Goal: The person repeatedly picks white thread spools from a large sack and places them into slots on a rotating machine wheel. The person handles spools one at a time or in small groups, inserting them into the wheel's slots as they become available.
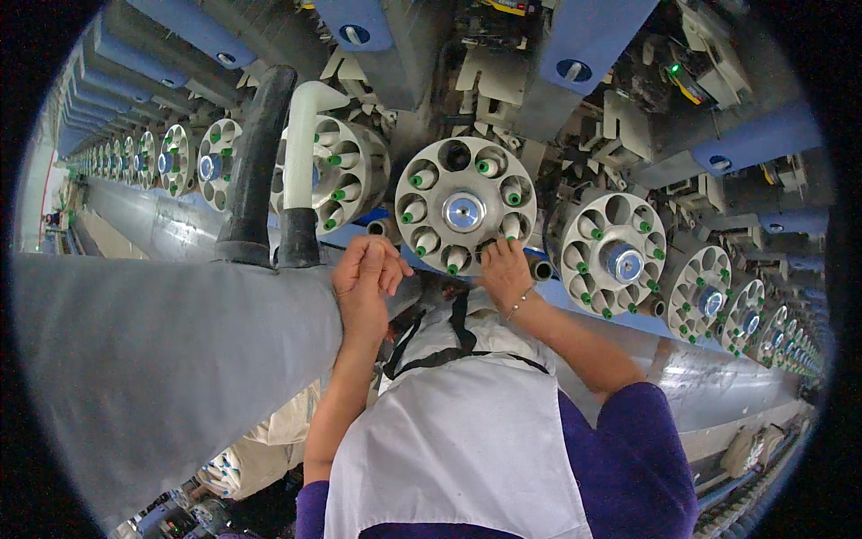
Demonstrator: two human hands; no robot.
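A round, light-grey bobbin magazine faces me. Most of its pockets hold white bobbins with green tips, and the top pocket is dark inside. My right hand is at its lower right edge with curled fingers. Those fingers close at the green tip of a white bobbin, which slants out of its pocket; the hand covers the pocket beside it. Left of the magazine, my left hand is raised with fingers bent and pressed together. Whatever may be in it is too small or hidden to tell.
Similar magazines run in a row to both sides, under blue machine housings. A large grey duct fills the left, near a black hose and a white bent pipe. A metal ledge runs below the row.
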